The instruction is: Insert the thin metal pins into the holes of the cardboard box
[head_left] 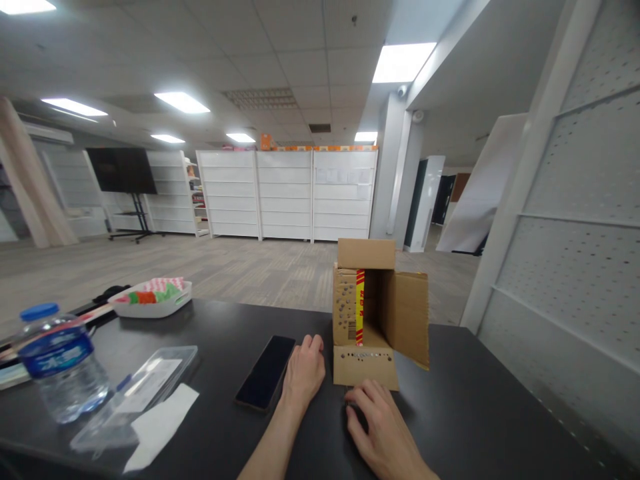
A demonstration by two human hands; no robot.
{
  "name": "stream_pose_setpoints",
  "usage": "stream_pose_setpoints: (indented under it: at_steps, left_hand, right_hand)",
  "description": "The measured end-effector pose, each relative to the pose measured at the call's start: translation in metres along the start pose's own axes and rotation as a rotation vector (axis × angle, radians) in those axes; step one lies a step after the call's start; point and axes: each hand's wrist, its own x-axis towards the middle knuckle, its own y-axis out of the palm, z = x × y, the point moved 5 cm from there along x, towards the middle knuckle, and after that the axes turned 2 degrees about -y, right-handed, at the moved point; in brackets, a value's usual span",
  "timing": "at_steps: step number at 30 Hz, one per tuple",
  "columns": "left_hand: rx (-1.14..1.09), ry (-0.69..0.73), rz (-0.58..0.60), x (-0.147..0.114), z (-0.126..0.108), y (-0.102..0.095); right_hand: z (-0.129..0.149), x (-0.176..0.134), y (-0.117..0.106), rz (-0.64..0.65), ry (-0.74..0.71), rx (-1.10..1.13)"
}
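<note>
An open cardboard box stands on the black table with its opening towards me. One flap swings out to the right, one sticks up, and the front flap hangs low over the table. Rows of small dark and shiny dots mark that flap and the left side, beside yellow-and-red tape. My left hand rests loosely closed on the table between a black phone and the box; I see nothing in it. My right hand lies just before the front flap, fingers bent, thumb apart, with nothing visible between them.
At the left stand a water bottle, a clear plastic case and a white paper. Behind them sits a white basket with colourful packets. A perforated white panel rises along the right; white shelving lines the back.
</note>
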Motion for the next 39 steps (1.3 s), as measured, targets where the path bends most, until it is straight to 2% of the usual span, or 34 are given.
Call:
stream_pose_setpoints:
  at_steps: [11, 21, 30, 39]
  left_hand:
    - [0.007, 0.003, -0.008, 0.001, -0.001, 0.000]
    - [0.003, -0.002, -0.001, 0.001, -0.001, 0.000]
    - [0.016, -0.006, -0.003, 0.001, -0.002, -0.002]
    - [0.023, -0.011, 0.017, 0.001, -0.004, -0.005]
  right_hand:
    - [-0.003, 0.001, -0.010, -0.158, 0.025, -0.036]
    - [-0.021, 0.016, -0.016, -0.223, 0.104, -0.100]
    - [-0.035, 0.041, -0.010, -0.278, 0.198, -0.178]
    - [-0.037, 0.043, -0.003, -0.321, 0.225, -0.231]
